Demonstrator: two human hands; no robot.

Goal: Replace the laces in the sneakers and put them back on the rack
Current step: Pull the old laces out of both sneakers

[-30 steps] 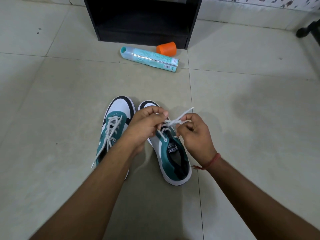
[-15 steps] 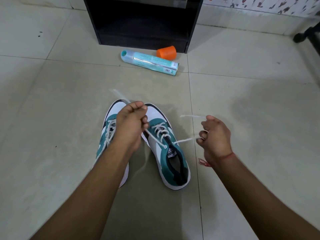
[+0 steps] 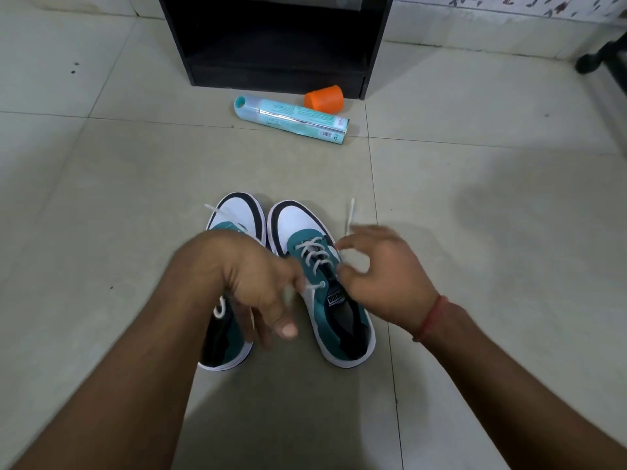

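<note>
Two teal, white and black sneakers stand side by side on the tiled floor, toes pointing away from me. The right sneaker [image 3: 319, 283] has a white lace [image 3: 314, 254] threaded through its eyelets. My left hand [image 3: 251, 283] is above the left sneaker [image 3: 237, 218] and pinches one lace end near the top eyelets. My right hand [image 3: 383, 276] is beside the right sneaker and pinches the other lace end, whose tip [image 3: 349, 215] sticks up. Both hands are motion-blurred. The black rack [image 3: 274, 42] stands at the back.
A teal spray can [image 3: 291, 118] lies on its side on the floor in front of the rack, with its orange cap [image 3: 324, 98] beside it. A dark furniture leg [image 3: 597, 56] shows at the far right. A patterned wall runs along the back.
My hands had pulled the lace ends apart; now both have come back in over the right sneaker's top eyelets, the left hand lower and nearer me.
</note>
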